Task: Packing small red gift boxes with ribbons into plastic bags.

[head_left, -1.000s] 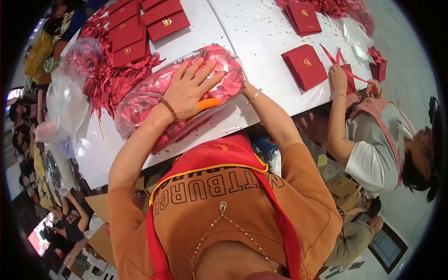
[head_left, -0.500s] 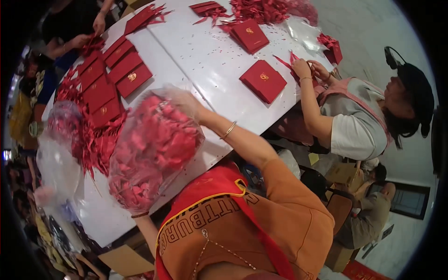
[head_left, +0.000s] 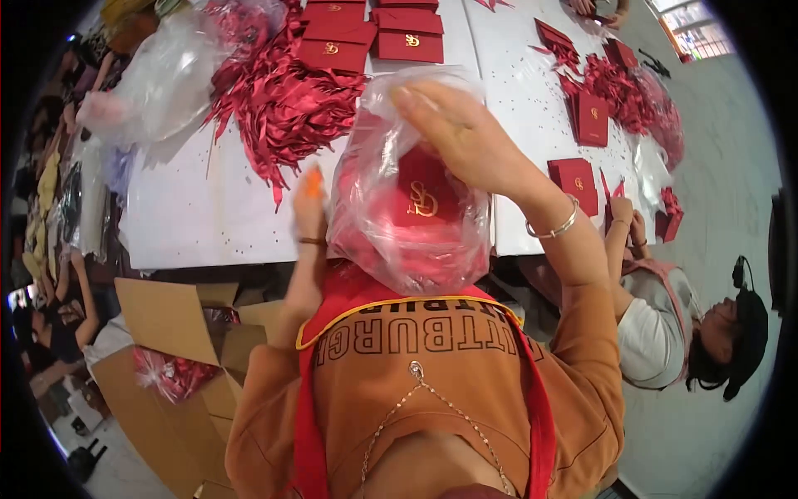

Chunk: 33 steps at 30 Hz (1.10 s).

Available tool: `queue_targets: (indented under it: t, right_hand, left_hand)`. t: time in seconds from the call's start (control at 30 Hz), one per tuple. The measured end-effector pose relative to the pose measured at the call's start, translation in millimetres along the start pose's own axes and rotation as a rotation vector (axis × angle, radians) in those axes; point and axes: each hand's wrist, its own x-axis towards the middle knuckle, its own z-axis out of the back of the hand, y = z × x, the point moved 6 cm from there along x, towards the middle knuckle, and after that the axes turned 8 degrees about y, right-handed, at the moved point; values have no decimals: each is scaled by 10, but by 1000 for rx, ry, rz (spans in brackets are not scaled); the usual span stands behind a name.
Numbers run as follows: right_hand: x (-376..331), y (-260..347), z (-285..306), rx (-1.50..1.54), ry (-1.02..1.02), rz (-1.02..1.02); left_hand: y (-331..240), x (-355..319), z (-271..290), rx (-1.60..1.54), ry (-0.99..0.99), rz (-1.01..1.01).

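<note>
A clear plastic bag filled with red pieces stands close in front of me at the table's near edge. Through its side a red card box with a gold emblem shows. My right hand is at the bag's upper end, its fingers together on the crumpled plastic. Left of the bag is my left hand, blurred, with a bright orange patch at its fingertips. Whether that hand holds anything is unclear. A heap of red ribbons lies beyond it on the white table.
Red boxes stand in rows beyond the bag. An empty-looking clear bag lies at the left. Below the table's left edge, an open cardboard carton holds a bagged red bundle. A co-worker handles red ribbon at the right.
My view has swung left and I now face the table squarely. The bag is upright before me, its boxes showing. My left hand has come from under the bag to its left side.
</note>
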Motion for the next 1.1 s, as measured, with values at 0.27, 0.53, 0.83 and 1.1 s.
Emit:
queue_targets:
  t: [0.27,0.53,0.83,1.1]
  right_hand:
    - [103,-40,-148,31,-29,57]
    - [45,-110,-97,106,-108,72]
    - [-162,-330,244,667,-359,-119]
    - [-308,-485,515,907,-699,75]
  left_hand:
    - [-1664,-469,-1589,762,643,-419]
    - [-1461,-276,-1714,844,777,-277]
    - [-1322,-506,-1850,1693,499,-894]
    - [-1507,-470,-2188,1295,776,-708]
